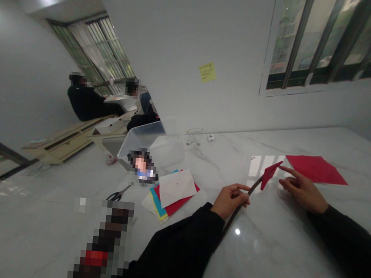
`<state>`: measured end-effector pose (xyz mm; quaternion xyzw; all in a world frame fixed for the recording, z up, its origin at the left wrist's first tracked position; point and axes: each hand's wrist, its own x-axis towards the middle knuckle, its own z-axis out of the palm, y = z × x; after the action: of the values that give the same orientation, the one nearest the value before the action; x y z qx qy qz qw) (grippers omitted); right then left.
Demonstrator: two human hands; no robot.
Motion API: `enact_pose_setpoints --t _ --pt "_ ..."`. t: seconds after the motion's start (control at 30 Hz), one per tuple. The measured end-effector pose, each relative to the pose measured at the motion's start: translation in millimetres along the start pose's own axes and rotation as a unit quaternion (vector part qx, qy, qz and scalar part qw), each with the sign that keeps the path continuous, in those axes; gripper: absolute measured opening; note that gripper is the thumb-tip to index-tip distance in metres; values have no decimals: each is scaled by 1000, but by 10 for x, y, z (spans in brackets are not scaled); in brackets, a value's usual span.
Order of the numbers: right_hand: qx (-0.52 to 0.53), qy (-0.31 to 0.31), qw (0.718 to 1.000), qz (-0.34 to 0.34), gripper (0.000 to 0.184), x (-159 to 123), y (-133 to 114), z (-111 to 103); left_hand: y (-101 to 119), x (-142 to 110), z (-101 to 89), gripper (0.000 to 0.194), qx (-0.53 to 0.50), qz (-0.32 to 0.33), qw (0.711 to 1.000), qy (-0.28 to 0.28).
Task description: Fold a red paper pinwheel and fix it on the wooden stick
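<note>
Two bare hands in view, black sleeves at the wrists, over a polished white marble table (278, 264). Left hand (230, 201) closed in a narrow, full fist around a thin dark rod (255, 185); rod passes through the fist and slants from about 7 o'clock to 1 o'clock. Small red paper diamond (270, 174) fixed at the rod's upper end, tilted, matte, with crisp straight edges. Right hand (303, 192) holds nothing: loosely curled, index finger (290, 173) extended toward the diamond's tip, either touching it or just beside it; cannot tell which.

Technique note: a firm fist steadies the slender rod, and one light fingertip is less likely to crease thin paper than a pinch.

Larger red paper sheet (315, 169) lies flat at 1 o'clock from the right hand, its four-sided outline sharp against the glossy stone. At 9 o'clock from the left hand, a stack of coloured paper (162, 202) shows red, teal and yellow edges beneath a white sheet marked with one small dark dot. Black-handled scissors (116, 195) lie just beyond it. Clear plastic box (152, 146) stands at 10 o'clock, its walls thin and glassy. Two seated people (110, 103) are well apart, farther off at 10 o'clock.
</note>
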<state>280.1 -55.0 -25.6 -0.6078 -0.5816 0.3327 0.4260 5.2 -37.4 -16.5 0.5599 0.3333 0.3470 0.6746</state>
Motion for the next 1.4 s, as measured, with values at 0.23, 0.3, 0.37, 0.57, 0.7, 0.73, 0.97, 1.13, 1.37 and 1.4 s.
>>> enact_pose_setpoints --t 0.23,0.3,0.37,0.57,0.7,0.73,0.97,1.13,1.37,1.4 --pt "-95 -106 990 11 55 15 -27 -34 -15 14 -26 44 2 1 1000 15" --pt "-98 -92 991 3 55 6 -55 -23 -21 16 -32 45 0 0 1000 16" --pt "-71 -44 996 5 52 -5 -75 -9 -24 13 -30 44 1 -3 1000 13" --pt "50 39 998 4 73 -13 -86 -26 -10 4 -10 43 7 -12 1000 -3" --pt "-4 -145 987 71 62 -16 -76 -46 -6 10 -30 47 6 -14 1000 2" --pt "-18 -186 979 81 66 -20 -78 -44 -8 12 -36 47 5 -13 1000 5" --pt "0 -105 993 46 61 -16 -63 -6 -25 14 -40 46 -1 -14 1000 9" --pt "48 59 996 51 65 18 -33 -56 1 4 -17 45 5 -14 1000 8" --pt "-81 -114 988 65 75 7 -39 -132 -14 7 -23 42 -9 2 1000 23" --pt "-96 -115 987 61 76 9 -24 -130 -23 10 -27 42 -9 4 1000 24"
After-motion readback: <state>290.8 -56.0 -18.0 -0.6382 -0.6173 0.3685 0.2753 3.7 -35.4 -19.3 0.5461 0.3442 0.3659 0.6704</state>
